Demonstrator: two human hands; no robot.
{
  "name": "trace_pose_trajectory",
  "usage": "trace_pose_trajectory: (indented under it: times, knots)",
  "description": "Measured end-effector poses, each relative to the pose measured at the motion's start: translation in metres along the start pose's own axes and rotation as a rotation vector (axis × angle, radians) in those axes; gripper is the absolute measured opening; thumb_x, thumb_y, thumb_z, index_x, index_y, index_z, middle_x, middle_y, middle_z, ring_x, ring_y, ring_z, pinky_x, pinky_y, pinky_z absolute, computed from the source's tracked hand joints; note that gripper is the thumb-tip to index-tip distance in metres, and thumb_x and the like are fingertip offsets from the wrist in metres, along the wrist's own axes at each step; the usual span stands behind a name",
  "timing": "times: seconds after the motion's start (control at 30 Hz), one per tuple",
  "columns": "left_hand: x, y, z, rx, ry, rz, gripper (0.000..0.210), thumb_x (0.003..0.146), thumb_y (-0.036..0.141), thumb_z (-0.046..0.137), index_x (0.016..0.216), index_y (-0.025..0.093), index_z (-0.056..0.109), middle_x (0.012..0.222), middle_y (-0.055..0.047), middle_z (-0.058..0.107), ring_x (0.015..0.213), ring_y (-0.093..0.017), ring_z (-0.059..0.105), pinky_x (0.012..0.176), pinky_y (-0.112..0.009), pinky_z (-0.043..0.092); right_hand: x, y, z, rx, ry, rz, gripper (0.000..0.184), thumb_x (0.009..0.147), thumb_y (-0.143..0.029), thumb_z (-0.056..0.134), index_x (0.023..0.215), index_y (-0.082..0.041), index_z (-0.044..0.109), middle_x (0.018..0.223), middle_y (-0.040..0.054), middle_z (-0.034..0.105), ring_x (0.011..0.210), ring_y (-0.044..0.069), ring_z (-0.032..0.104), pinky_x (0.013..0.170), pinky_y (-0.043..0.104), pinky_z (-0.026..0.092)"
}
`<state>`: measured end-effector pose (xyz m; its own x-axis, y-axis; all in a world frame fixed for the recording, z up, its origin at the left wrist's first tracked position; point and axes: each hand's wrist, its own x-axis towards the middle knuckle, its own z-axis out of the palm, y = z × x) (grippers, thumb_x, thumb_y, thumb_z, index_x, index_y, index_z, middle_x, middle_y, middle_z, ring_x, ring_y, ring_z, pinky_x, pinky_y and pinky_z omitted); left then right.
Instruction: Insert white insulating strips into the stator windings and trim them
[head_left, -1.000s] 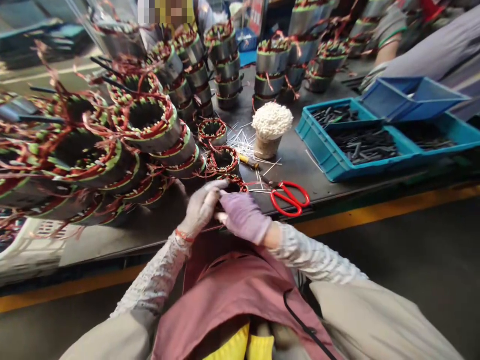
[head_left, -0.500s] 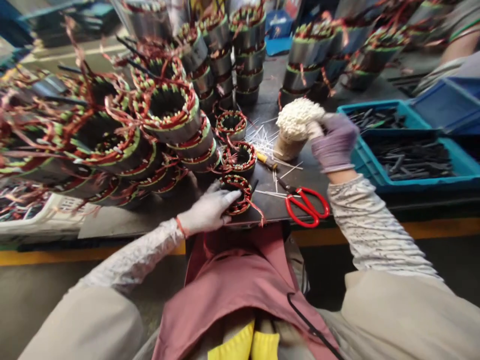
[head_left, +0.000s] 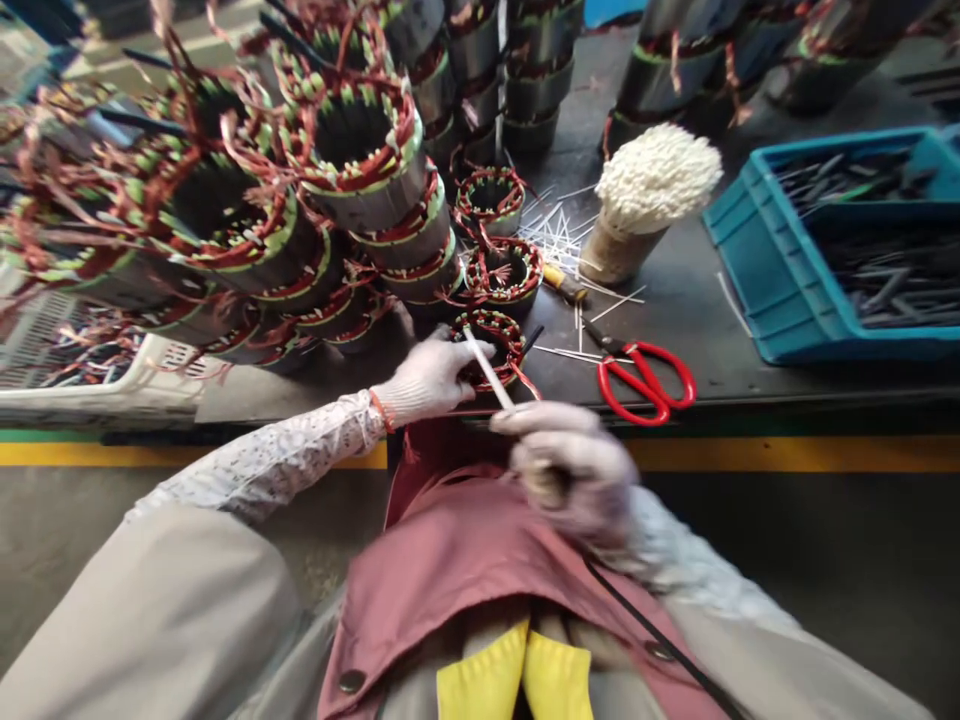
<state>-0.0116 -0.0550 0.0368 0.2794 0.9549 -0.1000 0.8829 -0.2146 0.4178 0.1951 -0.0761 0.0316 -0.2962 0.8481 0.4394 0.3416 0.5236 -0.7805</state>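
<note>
Stator (head_left: 496, 347) at the surface (head_left: 675, 300) edge, nearest of three in a row. Left hand (head_left: 431, 375) resting on its near rim, fingers curled loosely over it. Right hand (head_left: 574, 465), blurred, pinching a thin white sleeve (head_left: 487, 368), tip angled up over the stator. Red scissors (head_left: 646, 378) just right. Sleeve bundle (head_left: 651, 185) upright behind, blue bin (head_left: 757, 270) beyond.

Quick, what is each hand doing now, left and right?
Left hand: fingers resting on the small stator, not closed around it.
Right hand: closed, holding a thin white stick.
</note>
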Motion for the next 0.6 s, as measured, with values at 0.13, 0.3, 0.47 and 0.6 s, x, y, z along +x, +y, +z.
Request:
trace_pose_trajectory:
  times: [0.13, 0.3, 0.47, 0.6]
  knots:
    - [-0.002, -0.010, 0.001, -0.107, 0.000, 0.077, 0.059, 0.071, 0.006, 0.060, 0.129, 0.020, 0.064, 0.118, -0.004, 0.072, 0.111, -0.024, 0.065, 0.098, -0.035, 0.053, 0.002, 0.036, 0.071, 0.056, 0.241, 0.039, 0.022, 0.094, -0.045, 0.041, 0.084, -0.025, 0.048, 0.087, 0.0100, 0.068, 0.084, 0.023, 0.069, 0.079, 0.043, 0.060]
    - [-0.004, -0.028, -0.013, -0.163, -0.076, 0.149, 0.064, 0.070, -0.004, 0.043, 0.125, 0.020, 0.066, 0.127, -0.001, 0.068, 0.123, -0.018, 0.059, 0.109, -0.031, 0.044, 0.019, 0.056, 0.087, 0.284, 0.461, 0.221, 0.026, 0.093, -0.050, 0.047, 0.091, -0.024, 0.045, 0.088, 0.0056, 0.067, 0.075, 0.018, 0.070, 0.069, 0.033, 0.060]
    - [-0.011, -0.018, -0.024, 0.193, -0.123, 0.182, 0.071, 0.079, 0.025, 0.068, 0.146, 0.020, 0.046, 0.143, -0.011, 0.055, 0.131, -0.029, 0.050, 0.112, -0.045, 0.037, 0.007, 0.038, 0.076, 0.440, 0.467, 0.212, 0.025, 0.092, -0.047, 0.055, 0.092, -0.023, 0.045, 0.089, 0.0017, 0.066, 0.069, 0.015, 0.070, 0.065, 0.029, 0.061]
    - [0.002, -0.006, -0.024, 0.357, -0.162, 0.193, 0.046, 0.074, 0.030, 0.075, 0.120, 0.028, 0.069, 0.116, -0.006, 0.070, 0.116, -0.031, 0.057, 0.102, -0.045, 0.040, 0.000, 0.028, 0.070, 0.448, 0.429, 0.050, 0.019, 0.092, -0.038, 0.058, 0.091, -0.023, 0.046, 0.089, 0.0009, 0.067, 0.071, 0.014, 0.070, 0.067, 0.030, 0.061]
